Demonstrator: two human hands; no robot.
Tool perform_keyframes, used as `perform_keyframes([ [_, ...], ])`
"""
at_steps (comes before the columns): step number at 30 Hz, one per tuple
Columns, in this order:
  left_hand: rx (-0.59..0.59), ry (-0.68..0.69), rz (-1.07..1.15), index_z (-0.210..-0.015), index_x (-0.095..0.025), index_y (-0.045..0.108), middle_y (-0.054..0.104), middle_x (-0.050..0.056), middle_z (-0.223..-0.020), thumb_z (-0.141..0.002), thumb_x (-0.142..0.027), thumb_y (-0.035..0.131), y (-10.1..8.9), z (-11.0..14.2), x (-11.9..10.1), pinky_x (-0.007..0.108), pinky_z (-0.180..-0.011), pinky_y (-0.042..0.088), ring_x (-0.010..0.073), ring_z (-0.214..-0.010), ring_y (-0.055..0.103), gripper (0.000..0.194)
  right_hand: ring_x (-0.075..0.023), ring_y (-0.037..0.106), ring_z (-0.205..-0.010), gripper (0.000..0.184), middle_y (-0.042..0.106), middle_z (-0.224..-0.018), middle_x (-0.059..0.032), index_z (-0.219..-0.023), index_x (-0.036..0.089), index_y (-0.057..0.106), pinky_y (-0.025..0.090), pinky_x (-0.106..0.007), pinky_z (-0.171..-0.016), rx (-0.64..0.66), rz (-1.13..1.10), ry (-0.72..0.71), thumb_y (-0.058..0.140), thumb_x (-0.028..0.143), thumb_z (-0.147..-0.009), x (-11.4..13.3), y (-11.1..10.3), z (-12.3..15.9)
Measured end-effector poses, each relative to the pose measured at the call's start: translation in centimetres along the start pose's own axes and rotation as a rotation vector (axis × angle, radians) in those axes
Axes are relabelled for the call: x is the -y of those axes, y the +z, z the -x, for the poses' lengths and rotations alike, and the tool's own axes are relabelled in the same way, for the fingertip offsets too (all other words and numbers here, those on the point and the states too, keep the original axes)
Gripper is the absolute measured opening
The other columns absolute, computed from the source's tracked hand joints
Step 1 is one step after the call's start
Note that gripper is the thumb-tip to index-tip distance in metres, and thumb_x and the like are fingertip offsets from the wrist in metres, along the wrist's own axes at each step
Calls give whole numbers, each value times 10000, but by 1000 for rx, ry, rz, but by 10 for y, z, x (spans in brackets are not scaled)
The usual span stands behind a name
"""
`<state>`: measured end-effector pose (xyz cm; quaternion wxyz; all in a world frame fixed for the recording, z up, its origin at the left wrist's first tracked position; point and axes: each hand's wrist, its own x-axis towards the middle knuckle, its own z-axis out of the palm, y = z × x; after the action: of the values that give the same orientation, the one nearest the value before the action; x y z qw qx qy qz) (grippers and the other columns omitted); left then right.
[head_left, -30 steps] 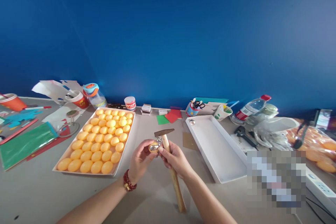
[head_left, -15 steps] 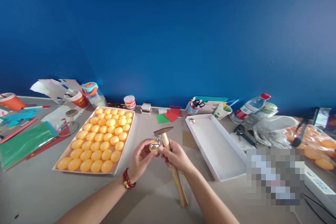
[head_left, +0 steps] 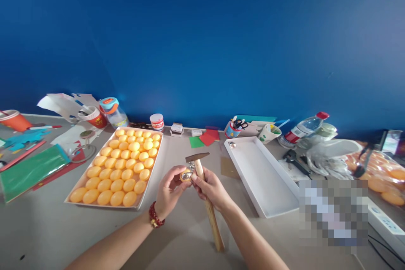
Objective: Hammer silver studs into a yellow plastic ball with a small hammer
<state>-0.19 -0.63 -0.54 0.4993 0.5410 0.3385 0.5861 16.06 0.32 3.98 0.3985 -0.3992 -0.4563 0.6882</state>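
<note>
a person's left hand (head_left: 171,184), its grip closed, pinches a small round orange ball with a shiny silvery patch (head_left: 185,176) between thumb and fingertips above a grey desk (head_left: 177,236). just beside it, the right hand (head_left: 212,189) is clamped around a dark-headed hammer with a pale wooden handle (head_left: 210,211), gripping just below the head.

I count two bare hands of mine (head_left: 172,190), one wooden-handled metal hammer (head_left: 211,217), one rounded yellow-and-silver piece (head_left: 182,176), two shallow white rectangular trays (head_left: 268,177), centre left and right, roughly forty glossy orange balls (head_left: 117,185), too crowded for certainty, and one red-capped clear plastic bottle (head_left: 299,130).
</note>
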Motion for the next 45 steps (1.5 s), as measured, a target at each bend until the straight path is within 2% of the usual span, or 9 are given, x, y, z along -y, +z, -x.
perform_keyframes([
  [9,43,3,111,-1189,-226,584,611,96,-1163,-845,-158,660,1,-3,-4,386,-791,610,228,-981,652,358,-35,325,-413,376,484,-578,74,-857,185,496,237,-151,-350,5,-55,18,705,490,-791,5,1,3],
  [25,104,-9,288,-1151,-201,602,693,88,-1073,-848,-185,670,5,-5,-12,336,-749,589,189,-873,674,311,-23,325,-405,371,543,-627,44,-855,176,506,227,-138,-340,-28,-40,-14,705,483,-791,10,5,12],
  [30,112,-54,291,-1168,-194,594,703,106,-1077,-856,-235,665,6,-3,-13,362,-745,590,202,-866,678,323,-25,291,-360,376,497,-557,69,-829,190,480,210,-154,-338,-28,19,-8,662,519,-811,10,7,13],
  [34,112,-64,305,-1164,-210,596,705,104,-1084,-850,-245,675,6,-3,-11,363,-744,590,204,-868,682,325,-44,296,-358,384,470,-515,79,-834,198,476,239,-172,-355,-43,80,-22,639,546,-820,10,6,14],
  [37,97,-68,301,-1164,-214,594,707,95,-1069,-848,-241,677,4,-6,-10,366,-749,587,197,-850,685,328,-68,324,-381,376,440,-499,71,-806,196,490,286,-192,-396,-54,234,-94,469,552,-926,16,2,19],
  [39,55,-85,288,-1162,-220,591,707,73,-1029,-849,-236,674,2,-9,-8,352,-730,587,180,-805,688,324,-91,393,-437,382,472,-552,42,-795,195,508,330,-210,-451,-96,445,-189,375,504,-977,23,-2,23],
  [42,-7,-116,265,-1154,-222,593,697,39,-954,-845,-238,675,-1,-14,-4,331,-699,582,152,-730,684,320,-143,514,-621,270,560,-706,-8,-821,200,531,377,-239,-574,-194,835,-351,424,394,-975,28,-7,28],
  [45,-37,-125,246,-1157,-216,592,696,42,-946,-834,-263,684,-3,-15,-2,335,-692,580,153,-720,681,339,-159,531,-683,185,580,-760,-15,-868,210,528,379,-245,-611,-248,992,-415,427,324,-972,25,-10,30],
])
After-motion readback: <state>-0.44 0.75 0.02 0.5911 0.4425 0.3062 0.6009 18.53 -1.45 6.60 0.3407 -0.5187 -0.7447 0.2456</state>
